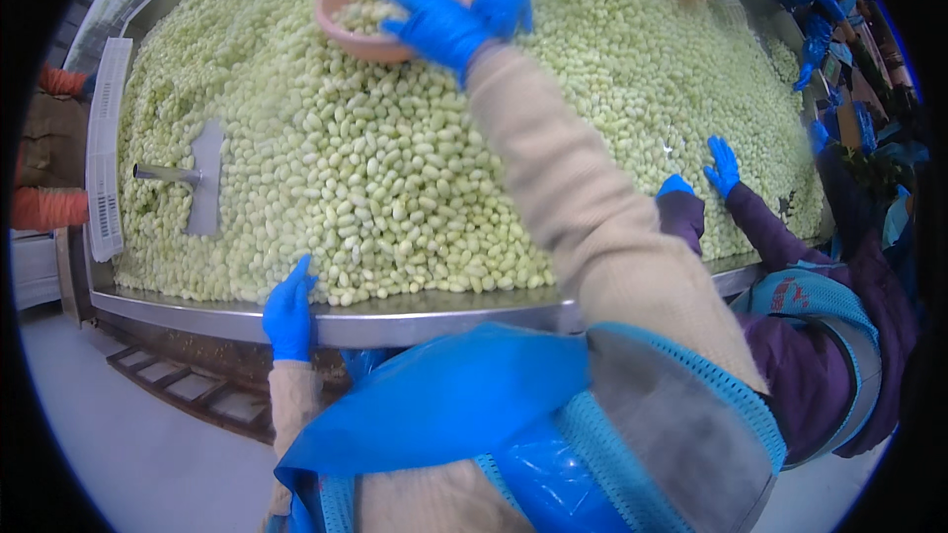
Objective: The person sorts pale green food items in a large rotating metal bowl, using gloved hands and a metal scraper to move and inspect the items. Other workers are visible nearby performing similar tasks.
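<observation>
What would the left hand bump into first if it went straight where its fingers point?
The left hand would probably meet the pale green oval fruits just ahead, on the metal table. Depth is unclear: it may be touching some.

My left hand (288, 321) and right hand (434, 25) are both bright blue, my right sleeve (563, 168) plain beige, and my near apron (425, 410) strong blue beside turquoise bands (606, 439) dotted in rows. The far bowl (363, 46) is peachy pink, and the oval pieces (415, 168) around it run from pale green to creamy white. On the left, the scraper (206, 183) shows silver-grey, the crate (107, 148) white, and another person's sleeves (49, 208) orange; on the right, a sleeve (765, 224) is dark purple.
</observation>
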Tool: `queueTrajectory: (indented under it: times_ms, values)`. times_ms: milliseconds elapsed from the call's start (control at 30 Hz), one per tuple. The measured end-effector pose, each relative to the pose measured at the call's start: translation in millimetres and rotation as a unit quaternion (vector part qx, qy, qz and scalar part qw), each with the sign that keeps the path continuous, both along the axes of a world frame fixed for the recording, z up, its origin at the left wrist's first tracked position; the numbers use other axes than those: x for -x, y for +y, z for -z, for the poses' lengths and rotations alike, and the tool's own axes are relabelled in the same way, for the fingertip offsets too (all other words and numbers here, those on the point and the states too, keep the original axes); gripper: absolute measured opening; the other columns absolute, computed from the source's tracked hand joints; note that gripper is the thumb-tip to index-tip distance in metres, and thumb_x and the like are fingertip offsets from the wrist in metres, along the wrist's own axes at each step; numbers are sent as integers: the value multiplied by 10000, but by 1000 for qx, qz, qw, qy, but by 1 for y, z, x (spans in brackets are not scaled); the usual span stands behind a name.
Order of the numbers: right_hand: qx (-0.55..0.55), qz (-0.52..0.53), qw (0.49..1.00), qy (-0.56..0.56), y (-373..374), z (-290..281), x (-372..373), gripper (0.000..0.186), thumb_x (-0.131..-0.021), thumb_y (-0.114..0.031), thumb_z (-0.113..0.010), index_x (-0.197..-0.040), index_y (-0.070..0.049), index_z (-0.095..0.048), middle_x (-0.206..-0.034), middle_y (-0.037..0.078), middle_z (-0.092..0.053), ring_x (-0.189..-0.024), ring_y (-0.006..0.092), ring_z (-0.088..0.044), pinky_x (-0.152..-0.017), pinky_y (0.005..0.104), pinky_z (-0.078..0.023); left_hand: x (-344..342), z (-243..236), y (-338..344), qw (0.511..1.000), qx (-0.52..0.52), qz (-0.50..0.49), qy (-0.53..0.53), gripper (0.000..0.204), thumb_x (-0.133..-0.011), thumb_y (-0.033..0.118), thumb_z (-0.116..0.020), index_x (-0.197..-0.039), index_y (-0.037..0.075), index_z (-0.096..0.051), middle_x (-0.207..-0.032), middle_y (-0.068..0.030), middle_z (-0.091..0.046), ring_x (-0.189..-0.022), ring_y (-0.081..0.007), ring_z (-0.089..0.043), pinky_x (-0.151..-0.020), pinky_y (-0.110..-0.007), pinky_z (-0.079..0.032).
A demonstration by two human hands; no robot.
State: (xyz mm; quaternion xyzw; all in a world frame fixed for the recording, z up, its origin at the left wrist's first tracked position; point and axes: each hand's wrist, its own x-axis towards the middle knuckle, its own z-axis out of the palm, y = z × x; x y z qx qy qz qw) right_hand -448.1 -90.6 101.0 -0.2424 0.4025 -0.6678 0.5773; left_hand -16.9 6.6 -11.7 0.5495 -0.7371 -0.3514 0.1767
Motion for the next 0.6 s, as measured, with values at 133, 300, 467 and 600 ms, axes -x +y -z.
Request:
queueTrajectory:
  times_ms: [133, 300, 467, 600]
  values:
    - [-53, 61, 905, 418, 53, 21, 54, 501, -981, -433, -591, -1387, -141, -577, -1310, 83, -647, -1141, 192, -610, -980, 332, -465, 3, -3, -1, 1000, 12, 3, -3, 348, -1005, 117, -538, -1338, 139, -636, -1083, -146, -701, -976, -211, -693, -874, -331, -535]
    - [-26, -6, 585, 811, 100, 167, 43, 692, -851, -482, -681, -1451, -198, -486, -1530, 114, -429, -1432, 292, -375, -1187, 433, -288, 6, 1, -4, 1000, -19, 9, 0, 348, -1005, 98, -524, -1335, 121, -635, -1154, -150, -690, -1050, -208, -667, -940, -344, -527]
    - [-22, -86, 570, 817, 140, 163, 41, 681, -830, -379, -713, -1448, -199, -490, -1514, 82, -452, -1459, 274, -317, -1198, 550, -210, -1, -6, -3, 999, -36, 0, -2, 354, -1001, 77, -514, -1335, 94, -629, -1217, -160, -670, -1080, -203, -647, -968, -333, -518]
    - [-161, -59, 581, 795, 196, 163, 94, 499, -801, -310, -747, -1289, -303, -644, -1462, 41, -509, -1398, 264, -410, -1160, 525, -277, 5, -10, -2, 999, -33, -7, 22, 345, -1001, 76, -517, -1323, 92, -639, -1164, -151, -683, -1056, -201, -656, -949, -327, -519]
